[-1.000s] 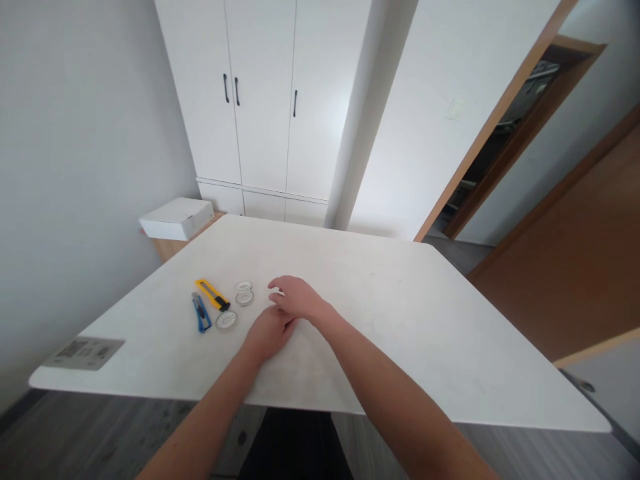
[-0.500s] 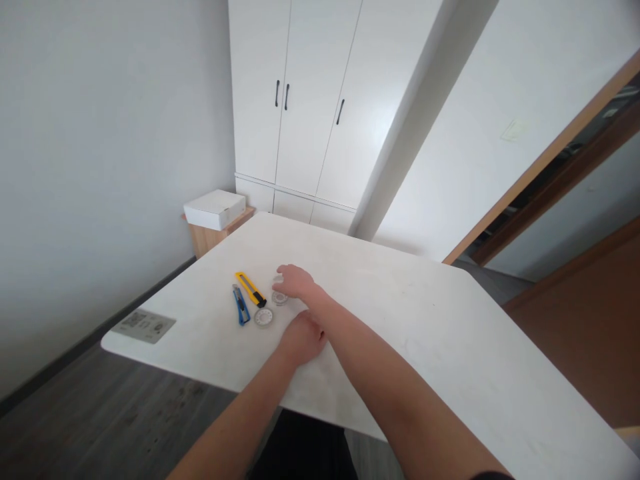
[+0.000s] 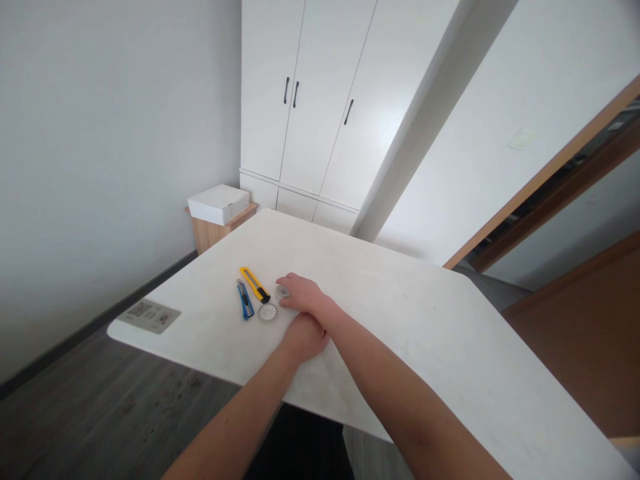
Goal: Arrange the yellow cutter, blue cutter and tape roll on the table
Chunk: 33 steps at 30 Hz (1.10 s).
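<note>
The right hand is out over the white counter, thumb and fingertips curved around a clear round disc lying on it. Part of the disc is hidden by the hand, so I honestly can't tell whether the fingers are actually gripping it or just sitting around it.

The left hand is on the counter nearer the body, tucked right under the right wrist. Its fingers are out of sight, so no idea if they're open, closed or on something.

A second round disc lies flat just to the left of the right hand, fully visible. Next to that there are two box cutters — a yellow cutter with its black end just beside that second disc, and a blue cutter a bit further left. Both point roughly away from the person.

Over at the counter's left corner there's a gray printed label. Past the far left edge, a white box sits on a wooden cabinet.
</note>
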{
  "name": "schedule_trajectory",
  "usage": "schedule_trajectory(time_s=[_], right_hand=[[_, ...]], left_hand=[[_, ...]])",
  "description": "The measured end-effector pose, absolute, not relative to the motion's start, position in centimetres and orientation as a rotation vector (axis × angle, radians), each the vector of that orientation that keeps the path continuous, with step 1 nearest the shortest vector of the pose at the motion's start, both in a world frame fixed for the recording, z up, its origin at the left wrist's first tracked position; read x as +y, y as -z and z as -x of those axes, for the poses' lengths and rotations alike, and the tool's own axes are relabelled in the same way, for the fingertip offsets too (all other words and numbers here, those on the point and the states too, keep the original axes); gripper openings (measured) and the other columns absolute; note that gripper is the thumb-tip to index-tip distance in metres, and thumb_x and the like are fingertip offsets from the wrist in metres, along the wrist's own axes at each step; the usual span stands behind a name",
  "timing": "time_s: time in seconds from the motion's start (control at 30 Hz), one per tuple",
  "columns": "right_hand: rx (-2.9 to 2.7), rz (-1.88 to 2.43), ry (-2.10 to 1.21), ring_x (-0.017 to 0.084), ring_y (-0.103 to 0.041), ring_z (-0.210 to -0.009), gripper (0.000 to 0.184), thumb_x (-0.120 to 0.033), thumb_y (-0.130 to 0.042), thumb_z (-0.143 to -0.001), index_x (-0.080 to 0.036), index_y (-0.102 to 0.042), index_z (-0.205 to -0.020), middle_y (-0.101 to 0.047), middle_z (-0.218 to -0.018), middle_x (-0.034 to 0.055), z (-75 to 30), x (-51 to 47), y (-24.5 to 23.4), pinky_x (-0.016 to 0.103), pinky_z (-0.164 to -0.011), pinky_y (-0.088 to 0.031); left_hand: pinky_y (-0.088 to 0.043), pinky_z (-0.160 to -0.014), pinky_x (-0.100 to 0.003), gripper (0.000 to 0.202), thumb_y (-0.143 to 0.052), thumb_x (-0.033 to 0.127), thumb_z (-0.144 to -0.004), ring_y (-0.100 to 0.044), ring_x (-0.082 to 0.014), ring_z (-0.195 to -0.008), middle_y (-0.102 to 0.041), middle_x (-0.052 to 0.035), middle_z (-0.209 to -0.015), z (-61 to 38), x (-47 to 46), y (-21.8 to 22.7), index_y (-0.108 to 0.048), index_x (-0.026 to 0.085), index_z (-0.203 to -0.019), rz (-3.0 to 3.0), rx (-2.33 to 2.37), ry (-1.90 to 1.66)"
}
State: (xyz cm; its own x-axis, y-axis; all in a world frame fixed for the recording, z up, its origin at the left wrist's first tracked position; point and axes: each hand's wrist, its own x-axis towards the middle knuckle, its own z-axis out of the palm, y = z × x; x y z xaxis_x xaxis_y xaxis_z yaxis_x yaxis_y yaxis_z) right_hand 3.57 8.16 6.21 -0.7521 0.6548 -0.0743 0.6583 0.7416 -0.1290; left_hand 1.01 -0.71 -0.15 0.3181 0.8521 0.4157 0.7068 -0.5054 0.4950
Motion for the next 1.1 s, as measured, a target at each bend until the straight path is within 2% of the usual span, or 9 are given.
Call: schedule_trajectory(time_s=[0.13,0.27,0.4,0.5,0.6,0.8,1.1], right_hand=[[2.876,-1.083,0.138,0.025,-0.062,-0.102,0.059,-0.039,-0.061,-0.077,-0.028,-0.048,-0.133,-0.057,-0.122,0.0087,-3.2,7.8,-6.6,0.033,-0.075,-0.051],[2.805,-1.078,0.076,0.026,-0.064,-0.096,0.049,-0.033,-0.057,-0.079,-0.03,-0.051,-0.128,-0.059,-0.115,0.0086,-2.6,7.4,-7.2,0.032,-0.068,-0.051],[2.773,-1.022,0.02,0.025,-0.064,-0.093,0.039,-0.025,-0.054,-0.083,-0.03,-0.055,-0.121,-0.06,-0.112,0.0085,-2.1,7.0,-7.8,0.031,-0.066,-0.05],[2.748,-1.002,0.0,0.024,-0.065,-0.091,0.037,-0.019,-0.052,-0.083,-0.03,-0.057,-0.118,-0.061,-0.11,0.0093,-1.8,6.7,-8.2,0.03,-0.065,-0.05],[2.742,-0.995,-0.016,0.022,-0.065,-0.092,0.037,-0.016,-0.051,-0.084,-0.029,-0.057,-0.118,-0.061,-0.11,0.0095,-1.7,6.6,-8.4,0.029,-0.067,-0.05],[2.692,-0.973,0.002,0.025,-0.064,-0.097,0.038,-0.024,-0.059,-0.08,-0.029,-0.058,-0.118,-0.064,-0.11,0.0089,-1.4,7.3,-8.2,0.031,-0.068,-0.051],[2.768,-1.015,0.148,0.023,-0.062,-0.097,0.044,-0.036,-0.059,-0.081,-0.033,-0.053,-0.124,-0.061,-0.115,0.0057,-2.2,5.5,-10.7,0.029,-0.071,-0.048]], left_hand=[[-0.033,-0.108,-0.053,0.045,-0.045,0.02,-0.085,-0.046,-0.0385,-0.128,-0.056,-0.0178,-0.133,-1.0,-0.5,0.7,-0.051,0.012,-0.129,-2.377,1.403,-1.004],[-0.034,-0.108,-0.051,0.043,-0.043,0.023,-0.088,-0.044,-0.0366,-0.131,-0.055,-0.0166,-0.135,-1.0,-0.4,1.0,-0.05,0.014,-0.13,-2.388,1.418,-0.978],[-0.035,-0.107,-0.051,0.043,-0.042,0.02,-0.088,-0.046,-0.0367,-0.129,-0.055,-0.0185,-0.135,-0.9,-0.6,0.9,-0.05,0.013,-0.129,-2.403,1.442,-0.898],[-0.036,-0.106,-0.052,0.042,-0.041,0.02,-0.088,-0.048,-0.0381,-0.126,-0.055,-0.0207,-0.133,-1.0,-0.7,0.9,-0.051,0.009,-0.128,-2.422,1.452,-0.891],[-0.04,-0.103,-0.051,0.041,-0.04,0.021,-0.088,-0.052,-0.0371,-0.122,-0.059,-0.0191,-0.129,-1.0,-0.6,1.2,-0.052,0.01,-0.126,-2.433,1.49,-0.925],[-0.044,-0.1,-0.045,0.037,-0.04,0.018,-0.086,-0.056,-0.033,-0.118,-0.064,-0.0142,-0.122,-1.1,-0.6,1.2,-0.055,0.013,-0.119,-2.506,1.52,-0.95],[-0.04,-0.103,-0.048,0.04,-0.04,0.026,-0.088,-0.055,-0.0332,-0.119,-0.062,-0.015,-0.125,-1.2,-0.5,1.5,-0.054,0.015,-0.124,-2.379,1.551,-0.901]])
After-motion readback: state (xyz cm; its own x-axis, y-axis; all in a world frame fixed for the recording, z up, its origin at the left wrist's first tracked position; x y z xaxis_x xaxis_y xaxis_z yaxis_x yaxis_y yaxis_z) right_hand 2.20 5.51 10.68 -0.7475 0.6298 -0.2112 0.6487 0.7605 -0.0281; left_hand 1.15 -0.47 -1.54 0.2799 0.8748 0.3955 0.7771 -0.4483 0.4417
